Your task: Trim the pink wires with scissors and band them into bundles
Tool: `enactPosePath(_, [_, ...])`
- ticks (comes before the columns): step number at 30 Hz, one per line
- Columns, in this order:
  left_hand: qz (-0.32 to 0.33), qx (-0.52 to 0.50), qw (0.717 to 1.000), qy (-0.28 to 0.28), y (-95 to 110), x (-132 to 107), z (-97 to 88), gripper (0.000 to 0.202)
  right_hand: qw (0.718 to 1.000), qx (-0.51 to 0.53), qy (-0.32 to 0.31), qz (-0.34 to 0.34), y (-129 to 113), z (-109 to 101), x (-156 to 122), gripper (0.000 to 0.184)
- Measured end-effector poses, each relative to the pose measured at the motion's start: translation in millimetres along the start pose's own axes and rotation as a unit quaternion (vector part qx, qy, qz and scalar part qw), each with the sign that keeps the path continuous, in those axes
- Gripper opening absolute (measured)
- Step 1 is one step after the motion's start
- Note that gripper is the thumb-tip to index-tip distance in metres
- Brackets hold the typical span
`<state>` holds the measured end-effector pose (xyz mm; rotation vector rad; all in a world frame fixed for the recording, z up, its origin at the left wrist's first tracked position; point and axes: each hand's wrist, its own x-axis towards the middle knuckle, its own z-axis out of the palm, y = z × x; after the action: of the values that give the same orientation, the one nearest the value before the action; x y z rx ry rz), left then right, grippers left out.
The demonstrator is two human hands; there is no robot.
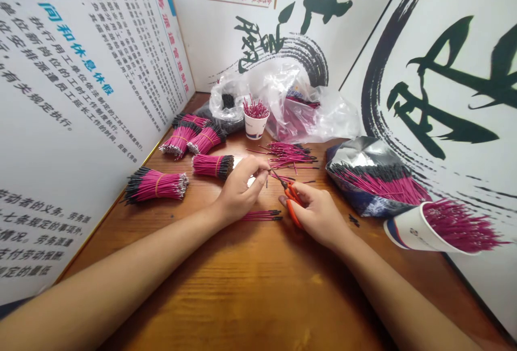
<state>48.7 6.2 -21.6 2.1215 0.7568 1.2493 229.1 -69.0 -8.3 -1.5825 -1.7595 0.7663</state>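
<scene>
Okay, I read the left hand [241, 189] pinching a thin wire [267, 180], its length pointing right toward the orange-handled scissors [293, 198] clenched in the right hand [319, 215].

The left wall panel [68, 44] carries a blue heading reading "时间和休息休假" above dense black Chinese text. A heading [172, 55] along its far edge reads "劳务派遣管理制度". Lower down, a line [48, 205] reads "劳动者的义务". The large brush characters [444, 98] on the right wall cannot be read.
</scene>
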Motion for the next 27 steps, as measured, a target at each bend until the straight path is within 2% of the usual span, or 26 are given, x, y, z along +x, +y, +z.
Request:
enactPosePath(18, [0.009,0.007,1.000,-0.009,1.3,0.9,-1.4,0.014,1.000,0.006,-0.007,0.002,0.7,-3.9,0.4,0.026])
enactPosePath(27, [0.000,0.010,1.000,-0.008,1.5,0.6,-0.3,0.014,1.000,0.002,-0.010,0.006,-1.9,-1.8,0.9,0.030])
